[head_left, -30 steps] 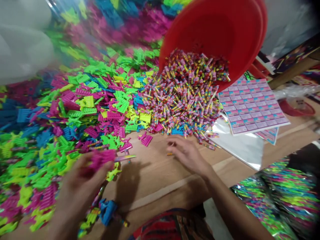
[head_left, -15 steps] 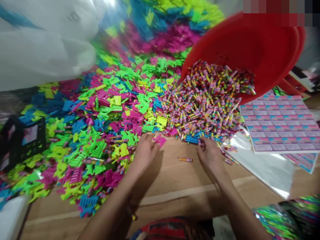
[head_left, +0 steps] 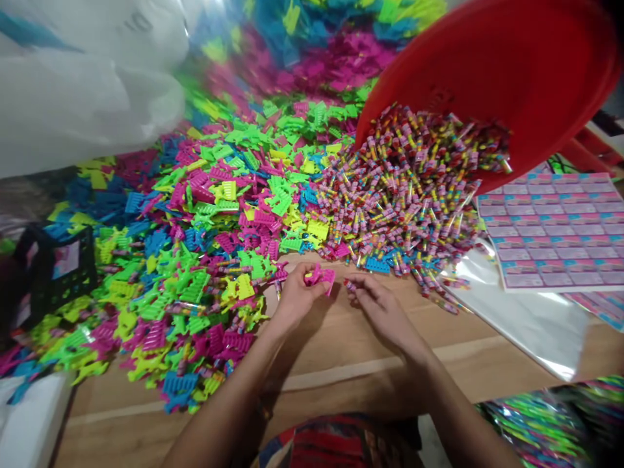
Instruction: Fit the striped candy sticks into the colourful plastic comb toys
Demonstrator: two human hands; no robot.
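Observation:
My left hand (head_left: 297,298) pinches a magenta comb-shaped plastic piece (head_left: 319,278) just in front of a heap of neon plastic pieces (head_left: 209,250) in green, yellow, pink and blue. My right hand (head_left: 383,313) is beside it, with a small wrapped tube (head_left: 350,285) between its fingertips. The two hands nearly meet, though the piece and tube do not touch. A large pile of similar pink-and-yellow tubes (head_left: 404,201) spills from a tilted red plastic basin (head_left: 492,78) and lies just beyond my right hand.
The piles lie on a wooden table (head_left: 341,367). To the right are printed label sheets (head_left: 556,227) on clear plastic film (head_left: 517,318). A white sack (head_left: 73,97) bulges at upper left, a black crate (head_left: 56,276) stands left, and shiny multicoloured packets (head_left: 546,422) lie at lower right.
My hands have lifted from the pile edge and moved closer together. The left now holds a magenta piece, the right a small tube; the loose tube on the table no longer shows.

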